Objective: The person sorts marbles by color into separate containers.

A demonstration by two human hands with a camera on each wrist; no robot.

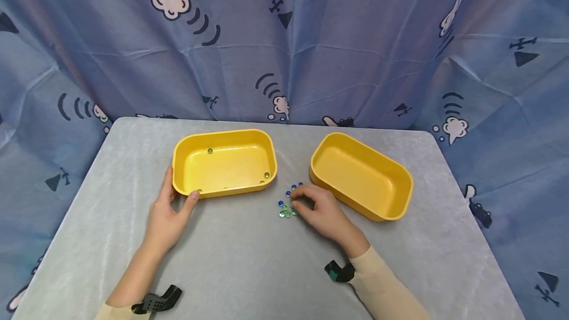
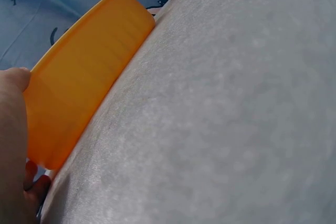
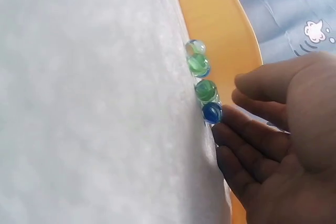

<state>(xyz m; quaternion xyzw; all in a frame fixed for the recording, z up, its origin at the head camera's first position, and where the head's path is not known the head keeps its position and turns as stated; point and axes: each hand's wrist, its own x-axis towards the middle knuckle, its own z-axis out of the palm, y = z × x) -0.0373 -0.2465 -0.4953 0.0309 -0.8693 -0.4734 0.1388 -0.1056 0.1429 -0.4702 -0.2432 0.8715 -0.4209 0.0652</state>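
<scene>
My left hand (image 1: 166,216) grips the left yellow bin (image 1: 224,135) at its near left corner, thumb at the rim and fingers along the end wall. Several greenish marbles (image 1: 266,175) lie inside that bin. My right hand (image 1: 326,214) is low over a loose group of glass marbles on the table, thumb and index finger apart in the head view. Blue marbles (image 1: 281,203) and green marbles (image 1: 287,214) make up the group, partly hidden by the fingers. In the right wrist view, a blue marble (image 3: 212,113) sits right by the fingertips.
The right yellow bin (image 1: 362,177) stands at an angle just beyond my right hand, with no marbles showing inside. Both bins are on a grey-covered table (image 1: 249,260). A blue patterned curtain (image 1: 284,63) hangs behind and beside the table.
</scene>
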